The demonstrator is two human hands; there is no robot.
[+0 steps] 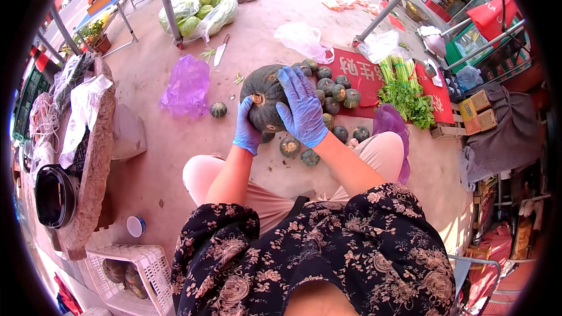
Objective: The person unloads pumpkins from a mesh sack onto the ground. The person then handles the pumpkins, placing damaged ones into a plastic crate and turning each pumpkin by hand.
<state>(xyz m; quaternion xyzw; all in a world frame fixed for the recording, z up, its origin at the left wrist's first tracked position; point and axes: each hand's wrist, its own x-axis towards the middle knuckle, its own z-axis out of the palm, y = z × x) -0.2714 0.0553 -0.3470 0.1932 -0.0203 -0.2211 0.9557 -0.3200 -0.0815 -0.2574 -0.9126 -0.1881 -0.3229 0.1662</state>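
Note:
A large dark green pumpkin (264, 90) is held up between both hands, which wear blue gloves. My left hand (247, 129) grips its lower left side, near the brown stem. On its right side lies my right hand (303, 108), fingers stretched along the skin and pressing on it. Below and to the right, several small green pumpkins (331, 105) sit on the ground and partly on a red mat (357, 70). One small pumpkin (218, 110) lies apart at the left, beside a purple plastic bag (186, 86).
A knife (221, 50) lies on the ground near a bag of cabbages (202, 13). Celery (405, 90) rests on the mat's right part. A white crate (130, 275) holds pumpkins at lower left. Metal poles (168, 6) stand ahead. A stone slab (93, 164) is at left.

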